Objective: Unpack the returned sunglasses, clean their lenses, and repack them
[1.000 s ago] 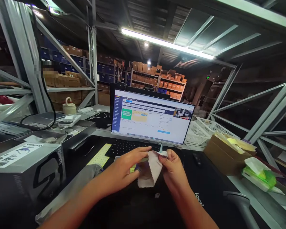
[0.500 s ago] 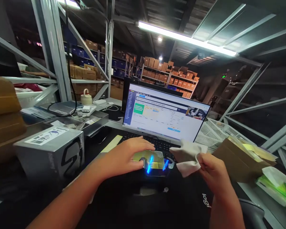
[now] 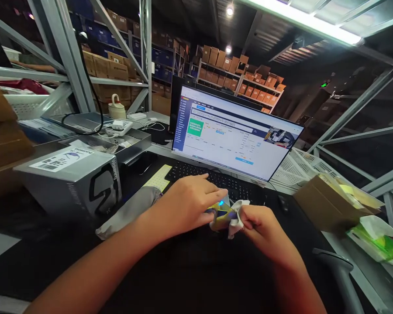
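Observation:
My left hand point(image 3: 190, 203) grips a small transparent plastic item point(image 3: 220, 216) with a yellow tint and blue glints, partly hidden by my fingers. My right hand point(image 3: 262, 226) pinches a pale microfibre cloth point(image 3: 237, 218) with a zigzag edge and presses it against the item. The two hands nearly meet above the black desk mat point(image 3: 183, 270), just in front of the keyboard point(image 3: 209, 181).
A monitor point(image 3: 236, 131) stands behind the keyboard. A grey product box point(image 3: 75, 179) and a metal tray point(image 3: 118, 144) sit to the left, with a grey pouch point(image 3: 127, 213) by my left forearm. To the right are a cardboard box point(image 3: 327, 203) and a handheld scanner point(image 3: 334, 270).
My right hand has moved left and brought the cloth from beside the transparent item onto it. The item now sits between both hands, and the view has tilted slightly.

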Demonstrator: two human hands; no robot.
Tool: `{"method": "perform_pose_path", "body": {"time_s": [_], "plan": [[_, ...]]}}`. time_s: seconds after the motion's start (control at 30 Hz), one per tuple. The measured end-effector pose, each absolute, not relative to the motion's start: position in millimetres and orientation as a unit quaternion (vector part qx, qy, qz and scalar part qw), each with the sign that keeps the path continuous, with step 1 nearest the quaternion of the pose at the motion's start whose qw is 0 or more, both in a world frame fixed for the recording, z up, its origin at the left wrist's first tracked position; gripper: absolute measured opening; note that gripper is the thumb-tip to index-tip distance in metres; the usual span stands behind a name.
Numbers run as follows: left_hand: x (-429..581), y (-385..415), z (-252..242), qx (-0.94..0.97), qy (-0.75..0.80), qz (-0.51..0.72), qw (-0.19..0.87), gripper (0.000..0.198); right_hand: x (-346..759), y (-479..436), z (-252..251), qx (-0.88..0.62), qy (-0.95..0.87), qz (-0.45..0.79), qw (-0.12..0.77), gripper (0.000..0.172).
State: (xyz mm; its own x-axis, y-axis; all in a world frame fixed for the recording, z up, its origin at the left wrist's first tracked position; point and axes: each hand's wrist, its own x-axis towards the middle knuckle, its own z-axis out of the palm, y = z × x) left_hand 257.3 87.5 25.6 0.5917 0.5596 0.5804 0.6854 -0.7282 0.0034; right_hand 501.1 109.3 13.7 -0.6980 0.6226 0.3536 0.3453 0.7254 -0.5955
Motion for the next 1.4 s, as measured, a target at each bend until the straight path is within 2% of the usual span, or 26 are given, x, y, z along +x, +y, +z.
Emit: {"method": "perform_pose_path", "body": {"time_s": [0.23,0.43,0.53,0.63,0.77,0.87,0.93,1.07,1.17,1.27,1.4], "plan": [[272,85,23,-0.910,-0.300,-0.242,0.151,0.038,503,96,19,-0.328,-0.912,0.137,0.203,0.032],[258,87,34,-0.895,-0.333,-0.259,0.146,0.043,530,100,26,-0.354,-0.881,0.111,0.292,0.033],[253,93,33,-0.898,-0.326,-0.267,0.129,0.046,520,103,22,-0.342,-0.888,0.146,0.272,0.031],[255,100,25,-0.900,-0.315,-0.273,0.126,0.040,492,101,9,-0.338,-0.884,0.191,0.259,0.030],[266,106,13,-0.911,-0.278,-0.259,0.161,0.026,458,97,-9,-0.362,-0.850,0.156,0.349,0.033],[266,106,13,-0.909,-0.263,-0.271,0.175,0.022,454,97,-10,-0.366,-0.836,0.151,0.380,0.036],[260,107,17,-0.908,-0.266,-0.282,0.160,0.020,462,101,-3,-0.354,-0.843,0.193,0.356,0.037],[248,108,24,-0.903,-0.270,-0.317,0.109,0.024,495,113,16,-0.243,-0.891,0.319,0.215,0.045],[251,104,25,-0.902,-0.267,-0.323,0.101,0.026,511,116,25,-0.191,-0.906,0.335,0.175,0.044],[263,95,24,-0.898,-0.275,-0.320,0.121,0.023,503,107,23,-0.225,-0.900,0.306,0.215,0.040],[274,89,26,-0.894,-0.270,-0.315,0.168,0.018,476,93,15,-0.303,-0.881,0.136,0.336,0.038]]}}
